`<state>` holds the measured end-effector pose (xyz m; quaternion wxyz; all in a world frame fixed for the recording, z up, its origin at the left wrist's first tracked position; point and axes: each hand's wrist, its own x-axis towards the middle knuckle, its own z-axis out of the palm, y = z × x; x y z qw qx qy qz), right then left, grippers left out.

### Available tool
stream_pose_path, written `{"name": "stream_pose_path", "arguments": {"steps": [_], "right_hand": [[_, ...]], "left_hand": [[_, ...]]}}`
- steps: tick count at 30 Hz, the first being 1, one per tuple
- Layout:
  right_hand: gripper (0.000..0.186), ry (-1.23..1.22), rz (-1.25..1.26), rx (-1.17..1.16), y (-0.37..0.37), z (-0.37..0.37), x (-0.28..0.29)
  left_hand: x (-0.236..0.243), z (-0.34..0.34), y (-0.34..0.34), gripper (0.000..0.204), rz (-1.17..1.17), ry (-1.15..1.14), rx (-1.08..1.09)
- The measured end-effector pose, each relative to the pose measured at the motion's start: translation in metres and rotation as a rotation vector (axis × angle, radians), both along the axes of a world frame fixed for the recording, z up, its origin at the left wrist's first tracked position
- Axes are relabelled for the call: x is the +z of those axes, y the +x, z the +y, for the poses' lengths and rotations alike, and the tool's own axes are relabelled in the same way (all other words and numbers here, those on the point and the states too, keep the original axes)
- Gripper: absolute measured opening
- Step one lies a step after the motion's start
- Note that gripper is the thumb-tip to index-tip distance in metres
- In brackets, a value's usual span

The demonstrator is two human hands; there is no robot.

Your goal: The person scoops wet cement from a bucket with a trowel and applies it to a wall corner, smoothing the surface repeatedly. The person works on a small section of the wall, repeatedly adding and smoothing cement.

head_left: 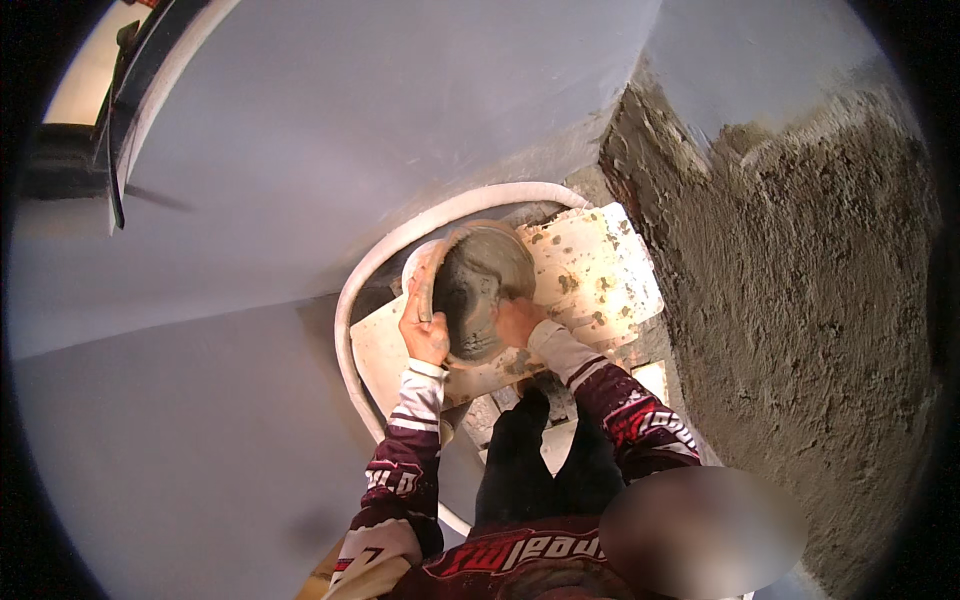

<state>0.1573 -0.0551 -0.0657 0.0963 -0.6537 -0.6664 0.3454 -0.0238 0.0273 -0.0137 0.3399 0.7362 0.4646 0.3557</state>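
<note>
A round bucket (432, 266) is tilted in front of me, its mouth turned toward me. Wet grey mortar (476, 262) coats its inside wall and lies in it. My left hand (426, 335) is closed on the bucket's left rim. Reaching over the right side of the mouth, my right hand (520, 320) has its fingers curled down at the mortar. Those fingertips are hidden, and I cannot make out what they hold. Under and beside the bucket is a pale board (590, 262) spotted with grey splashes.
A thick pale hose (400, 232) curves around the board's left and far sides. Rough grey mortar covers the wall (800, 300) at the right. Smooth grey wall (400, 100) rises beyond the hose. A dark-edged curved object (140, 110) stands at the upper left.
</note>
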Motion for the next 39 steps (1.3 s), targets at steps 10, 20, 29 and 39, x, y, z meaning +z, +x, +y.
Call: {"name": "stream_pose_path", "arguments": {"steps": [10,20,29,39], "right_hand": [[0.043,-0.041,0.175,-0.222,-0.017,-0.012,-0.013],[0.037,0.088,-0.048,-0.008,-0.040,-0.020,-0.011],[0.021,0.117,-0.021,-0.044,-0.041,0.035,0.070],[0.023,0.059,-0.171,-0.021,-0.037,-0.004,0.023]], "left_hand": [[0.000,0.008,-0.003,0.059,-0.059,-0.076,-0.043],[-0.013,0.013,-0.013,0.049,-0.096,-0.294,0.055],[-0.015,0.029,-0.045,0.054,-0.012,-0.276,-0.004],[-0.004,0.005,-0.007,0.061,-0.001,-0.041,-0.109]]}}
